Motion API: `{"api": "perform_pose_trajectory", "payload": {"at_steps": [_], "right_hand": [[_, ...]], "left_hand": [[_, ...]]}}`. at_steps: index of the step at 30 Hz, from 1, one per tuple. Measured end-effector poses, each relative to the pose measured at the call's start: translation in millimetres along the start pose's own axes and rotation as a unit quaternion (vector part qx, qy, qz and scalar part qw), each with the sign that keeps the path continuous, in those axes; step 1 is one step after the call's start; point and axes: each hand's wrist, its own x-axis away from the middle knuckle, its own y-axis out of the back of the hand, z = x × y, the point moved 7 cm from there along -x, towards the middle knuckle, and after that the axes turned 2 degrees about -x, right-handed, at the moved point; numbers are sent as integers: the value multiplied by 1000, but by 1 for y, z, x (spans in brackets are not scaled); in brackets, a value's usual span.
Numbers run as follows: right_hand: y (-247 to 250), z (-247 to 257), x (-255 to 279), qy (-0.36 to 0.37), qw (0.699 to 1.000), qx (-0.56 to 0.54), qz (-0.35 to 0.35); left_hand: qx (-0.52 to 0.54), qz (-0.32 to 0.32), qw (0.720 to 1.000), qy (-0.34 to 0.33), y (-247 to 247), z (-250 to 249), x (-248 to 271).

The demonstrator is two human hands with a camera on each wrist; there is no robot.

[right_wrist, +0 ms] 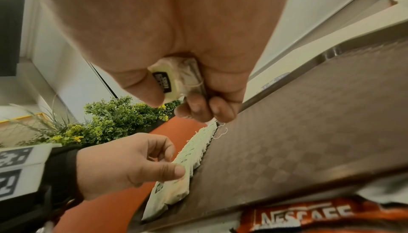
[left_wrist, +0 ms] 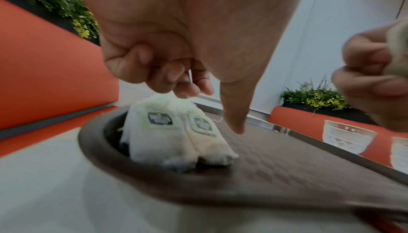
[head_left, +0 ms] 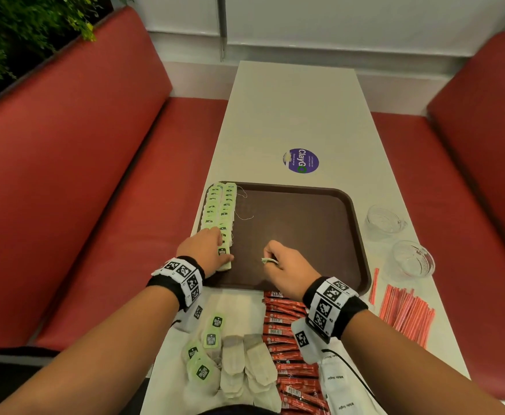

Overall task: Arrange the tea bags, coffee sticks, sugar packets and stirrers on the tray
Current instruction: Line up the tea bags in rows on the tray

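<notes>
A brown tray [head_left: 305, 223] lies on the white table. Two rows of green-tagged tea bags [head_left: 220, 205] run along its left edge. My left hand [head_left: 212, 250] is at the near end of those rows; in the left wrist view its curled fingers [left_wrist: 183, 88] touch the tops of the tea bags [left_wrist: 167, 132] and the thumb points down beside them. My right hand [head_left: 278, 265] hovers over the tray's near middle, and its fingers grip one folded tea bag [right_wrist: 167, 81]. Loose tea bags [head_left: 233, 363], red coffee sticks [head_left: 287, 354], white sugar packets [head_left: 338, 381] and orange stirrers [head_left: 407, 313] lie on the table nearer me.
Two clear glass cups [head_left: 383, 220] [head_left: 413, 259] stand to the right of the tray. A round purple sticker [head_left: 300, 160] is on the table beyond it. Red benches [head_left: 95, 175] flank the table on both sides.
</notes>
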Motion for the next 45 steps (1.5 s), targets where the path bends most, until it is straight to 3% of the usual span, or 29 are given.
{"api": "perform_pose_trajectory", "payload": {"at_steps": [5, 16, 20, 23, 27, 31, 35, 39, 42, 45], "right_hand": [[-4, 0, -4, -3, 1000, -4, 6], [-4, 4, -13, 14, 999, 3, -34], [-8, 3, -18, 2, 1000, 5, -10], [-12, 4, -21, -1, 1000, -7, -6], [-13, 6, -23, -2, 999, -44, -31], [-13, 13, -23, 12, 999, -27, -35], [-11, 12, -21, 4, 998, -30, -48], [-13, 7, -18, -7, 999, -31, -41], [-20, -2, -12, -12, 1000, -26, 2], [-24, -7, -1, -13, 998, 30, 57]], "left_hand": [[-34, 55, 997, -31, -16, -7, -1], [-33, 75, 996, -22, -10, 27, 9], [-32, 88, 994, -59, -7, 26, 12], [29, 50, 992, -111, 8, 14, 19], [194, 4, 960, -202, 36, -20, 41], [206, -21, 948, -243, 46, -36, 45], [237, -44, 942, -234, 51, -35, 43], [283, -55, 943, -166, 44, -22, 41], [247, -61, 961, -110, 42, -8, 33], [176, -11, 981, -81, 28, 5, 24]]}}
